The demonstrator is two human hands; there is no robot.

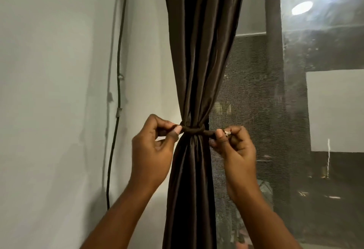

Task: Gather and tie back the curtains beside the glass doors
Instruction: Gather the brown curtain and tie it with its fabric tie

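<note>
A dark brown curtain point(199, 61) hangs in the middle of the view, bunched into a narrow waist at hand height. A matching brown tie-back band point(194, 130) wraps that waist, with a knot at its front. My left hand point(152, 150) pinches the band's left end between thumb and forefinger. My right hand point(234, 148) pinches the right end, pulled out sideways. Both ends are held level and taut.
A white wall point(59, 91) is to the left, with a black cable point(118, 91) clipped down it. To the right stands the glass door point(325, 111) behind a dark mesh screen point(246, 101), reflecting a ceiling light point(302, 7).
</note>
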